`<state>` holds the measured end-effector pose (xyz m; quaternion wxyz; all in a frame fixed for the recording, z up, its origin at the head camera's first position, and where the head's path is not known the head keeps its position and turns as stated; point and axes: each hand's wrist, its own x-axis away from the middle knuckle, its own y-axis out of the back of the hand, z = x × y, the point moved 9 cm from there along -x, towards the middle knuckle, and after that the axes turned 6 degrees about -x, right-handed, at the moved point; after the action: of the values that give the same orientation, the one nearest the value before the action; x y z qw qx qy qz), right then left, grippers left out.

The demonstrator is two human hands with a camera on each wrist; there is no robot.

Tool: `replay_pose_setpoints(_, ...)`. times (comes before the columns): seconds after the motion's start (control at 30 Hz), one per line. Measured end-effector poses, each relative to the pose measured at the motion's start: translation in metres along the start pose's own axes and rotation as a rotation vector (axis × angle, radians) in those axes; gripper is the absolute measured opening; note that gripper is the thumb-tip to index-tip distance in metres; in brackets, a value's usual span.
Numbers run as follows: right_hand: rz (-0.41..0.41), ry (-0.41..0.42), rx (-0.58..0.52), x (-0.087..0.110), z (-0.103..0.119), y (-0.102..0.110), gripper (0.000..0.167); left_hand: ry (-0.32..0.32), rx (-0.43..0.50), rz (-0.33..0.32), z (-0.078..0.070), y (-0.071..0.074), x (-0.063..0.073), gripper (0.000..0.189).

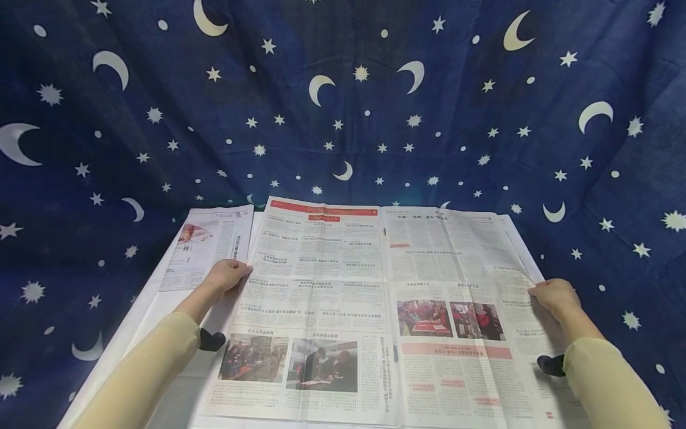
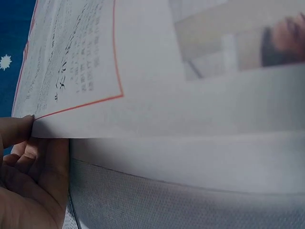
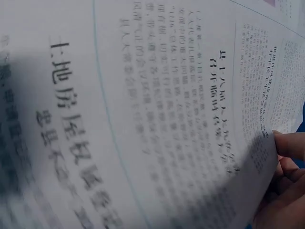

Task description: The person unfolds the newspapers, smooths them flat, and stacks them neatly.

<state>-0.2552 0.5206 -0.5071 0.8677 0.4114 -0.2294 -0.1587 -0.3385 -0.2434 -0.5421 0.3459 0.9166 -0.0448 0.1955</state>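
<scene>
An open newspaper (image 1: 343, 286) with a red banner and several colour photos lies spread across the white table. At its left edge my left hand (image 1: 227, 275) pinches the paper between thumb and fingers. In the left wrist view, the thumb of the left hand (image 2: 33, 171) is on top of the newspaper (image 2: 143, 109) and the curled fingers are beneath. My right hand (image 1: 557, 298) grips the right edge of the spread. The right wrist view has that right hand (image 3: 286, 186) pinching the margin of the newspaper (image 3: 181, 95), which bends upward there.
A smaller folded newspaper (image 1: 184, 268) lies at the table's back left, beside the spread. White table surface (image 1: 134, 351) shows along the left side. Dark blue cloth (image 1: 343, 119) with moons and stars hangs behind and around the table.
</scene>
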Motion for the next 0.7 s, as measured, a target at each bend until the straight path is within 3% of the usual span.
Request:
replay_pose_setpoints(0.23,-0.009,0.007,0.027,0.000,-0.001,-0.002,0.042,-0.021,-0.068,-0.019,0.000,0.001,-0.004,0.028)
replay_pose_setpoints(0.7,-0.036,-0.017,0.048,-0.003,-0.002,-0.003,0.037,-0.116,-0.321,-0.089,-0.015,0.006,-0.002,0.024)
